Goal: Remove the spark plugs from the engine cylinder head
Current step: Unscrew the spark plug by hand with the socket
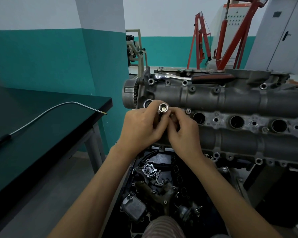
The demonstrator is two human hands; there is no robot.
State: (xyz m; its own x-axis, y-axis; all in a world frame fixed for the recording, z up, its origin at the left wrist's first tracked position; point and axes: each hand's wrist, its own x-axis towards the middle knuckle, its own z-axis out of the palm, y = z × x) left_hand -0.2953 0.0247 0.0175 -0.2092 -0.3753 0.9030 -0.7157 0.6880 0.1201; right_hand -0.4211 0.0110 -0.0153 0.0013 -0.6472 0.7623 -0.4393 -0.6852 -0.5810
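A metal spark plug socket (163, 108) is held in front of the left end of the engine cylinder head (230, 107), its long axis tilted up toward the camera so that the open round mouth faces the viewer; something pale is seen seated inside the mouth. The socket's barrel is gripped by the curled fingers of the left hand (141, 127), while the rim is pinched by the fingertips of the right hand (182, 129). Both hands are touching each other around the tool.

Just beyond the hands, one plug well (147, 103) is partly seen, and three more open wells (237, 121) are set in a row to the right along the head. A ratchet wrench (194, 76) with a dark handle is laid on the far edge of the head. Below the hands, a dark tray (127, 176) of loose engine parts is placed, among them a short chain (159, 180).

To the left, a dark workbench (46, 133) is separated from the engine by a gap of floor; a flexible pickup tool (46, 111) is lying on it, its tip near the bench edge. Red engine hoists (218, 38) are standing well behind.
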